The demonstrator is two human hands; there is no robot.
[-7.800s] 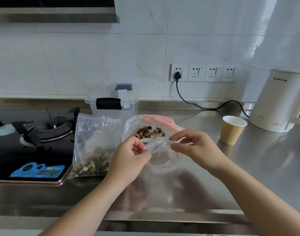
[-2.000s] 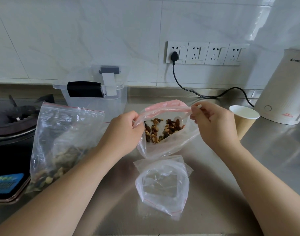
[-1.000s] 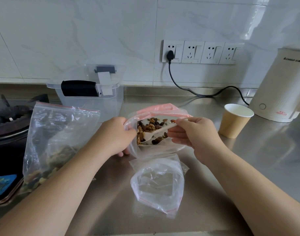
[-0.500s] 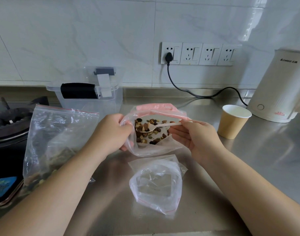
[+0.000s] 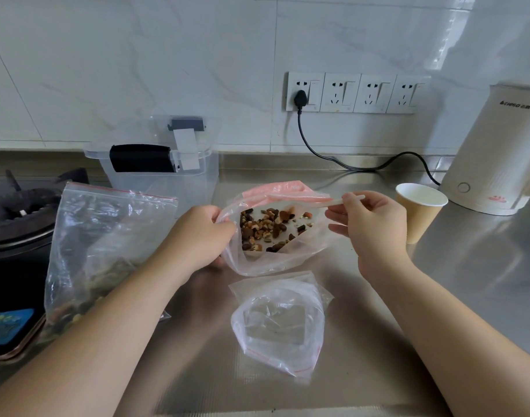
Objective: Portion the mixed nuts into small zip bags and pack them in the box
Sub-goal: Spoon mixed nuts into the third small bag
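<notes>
Your steel counter (image 5: pixel 456 284) has the clear box (image 5: pixel 163 179) at the back wall, with a big nut bag (image 5: pixel 107 248) leaning in front of it. Your left hand (image 5: pixel 197 239) pinches the rim of the open bag of mixed nuts (image 5: pixel 269 236), your right hand (image 5: pixel 372 227) grips a white spoon handle (image 5: pixel 341 201) over it, and an empty small zip bag (image 5: pixel 280 323) lies just in front.

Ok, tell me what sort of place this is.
Most likely a home kitchen. A gas hob sits at the left end of a steel counter, a white electric kettle stands at the right, and a row of wall sockets is set into the tiled wall behind.
</notes>
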